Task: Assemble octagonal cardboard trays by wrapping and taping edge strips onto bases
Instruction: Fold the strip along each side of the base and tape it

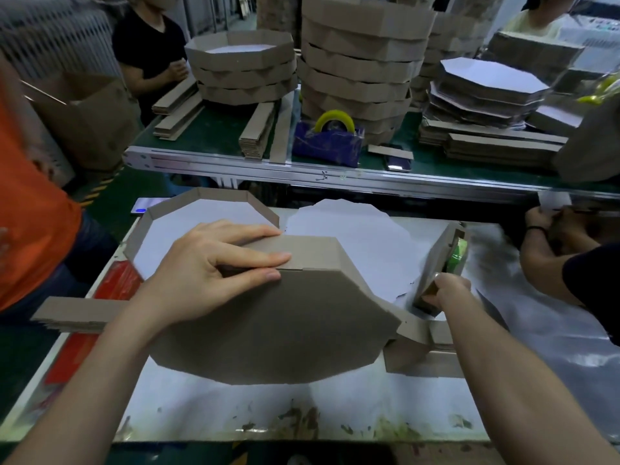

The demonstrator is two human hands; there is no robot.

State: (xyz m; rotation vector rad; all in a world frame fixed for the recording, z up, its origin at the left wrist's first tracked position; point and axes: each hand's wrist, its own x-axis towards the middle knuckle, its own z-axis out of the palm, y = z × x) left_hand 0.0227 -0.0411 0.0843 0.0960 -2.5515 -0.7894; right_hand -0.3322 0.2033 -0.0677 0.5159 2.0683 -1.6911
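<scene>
Two hands at work: your left hand (208, 280) lies on the upturned octagonal tray (285, 330), fingers (251, 258) straight, pressing the edge strip (315, 253) at its seam; tray tilted on the white surface (235, 407); your right hand (446, 292) grips the tape dispenser (436, 260), fingers curled round it.

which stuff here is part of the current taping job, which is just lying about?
In use: left hand, right hand, upturned tray, edge strip, tape dispenser.
Lying about: upright tray, blue tape holder, phone, strip stack.
</scene>
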